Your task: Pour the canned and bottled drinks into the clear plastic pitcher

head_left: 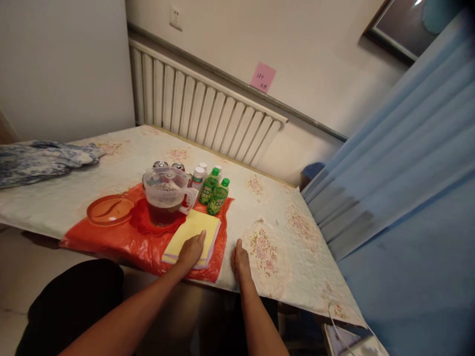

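Note:
My left hand (192, 250) is over a stack of yellow paper (198, 225), thumb up and fingers curled in. Whether it touches the stack I cannot tell. Near the table's front edge, right of the red plastic sheet (92, 244), my right hand (241, 259) is closed in a loose fist, its thumb raised. Neither hand shows anything in it. Behind the paper a clear plastic pitcher (165, 198) with brown liquid stands on a red scalloped plate (139, 217). Two green drink bottles (217, 199) are to its right.
An orange-red round lid (111, 210) lies left of the pitcher. White-capped bottles (198, 175) and cans (161, 164) stand behind it. Patterned cloth (40, 160) covers the table's left end. A radiator (200, 99) lines the wall; a blue curtain (401, 148) hangs at right.

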Demonstrator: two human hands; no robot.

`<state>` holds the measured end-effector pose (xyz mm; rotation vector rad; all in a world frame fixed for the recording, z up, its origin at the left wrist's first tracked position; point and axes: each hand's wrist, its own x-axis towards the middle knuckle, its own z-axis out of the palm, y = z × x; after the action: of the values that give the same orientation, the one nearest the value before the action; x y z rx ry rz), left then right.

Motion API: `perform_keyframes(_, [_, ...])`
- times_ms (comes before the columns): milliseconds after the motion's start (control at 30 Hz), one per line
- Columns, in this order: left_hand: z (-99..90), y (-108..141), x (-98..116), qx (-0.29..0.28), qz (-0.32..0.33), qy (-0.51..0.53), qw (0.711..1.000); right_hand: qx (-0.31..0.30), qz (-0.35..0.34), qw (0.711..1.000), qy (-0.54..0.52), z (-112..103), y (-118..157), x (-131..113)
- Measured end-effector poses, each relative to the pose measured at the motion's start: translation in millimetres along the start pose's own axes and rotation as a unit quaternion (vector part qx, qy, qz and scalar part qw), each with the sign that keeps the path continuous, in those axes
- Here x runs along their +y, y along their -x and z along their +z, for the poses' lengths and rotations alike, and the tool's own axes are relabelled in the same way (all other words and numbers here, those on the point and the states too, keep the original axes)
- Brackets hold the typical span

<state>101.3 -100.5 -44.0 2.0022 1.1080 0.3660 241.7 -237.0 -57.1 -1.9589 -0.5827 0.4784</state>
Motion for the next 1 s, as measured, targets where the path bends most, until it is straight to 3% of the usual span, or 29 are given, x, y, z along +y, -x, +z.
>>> perform_keyframes(133, [-0.3, -0.8, -5.9, -0.027, 0.008, 0.055, 0.998, 0.041, -0.033, 0.998, -0.016, 1.3, 3.6, -1.5])
perform_keyframes(267, [-1.9, -8.4, -14.4, -0.124, 0.016, 0.127, 0.984, 0.035, -0.079, 0.996, -0.002, -0.3, 5.3, 2.4])
perform_keyframes(400, [-12.2, -21.5, -19.8, -0.255, 0.036, 0.192, 0.947, 0.026, -0.102, 0.994, 0.002, -0.4, 11.0, 11.1])
perform_keyframes(533, [-25.8, -31.7, -25.7, -0.349, 0.040, 0.307, 0.885, 0.054, -0.073, 0.996, -0.008, 4.5, 13.7, 12.8])
perform_keyframes(700, [-37.0, -35.2, -34.8, -0.383, 0.020, 0.412, 0.827, 0.053, -0.073, 0.996, -0.028, 13.3, -9.9, -11.7])
perform_keyframes(867, [-41.7, -35.4, -36.1, -0.384, 0.024, 0.440, 0.812, 0.060, -0.084, 0.993, -0.052, 37.8, -57.6, -56.2])
perform_keyframes(1000, [-40.2, -36.5, -36.6, -0.385, 0.038, 0.447, 0.806, 0.123, -0.125, 0.983, -0.046, 64.8, -93.1, -88.2])
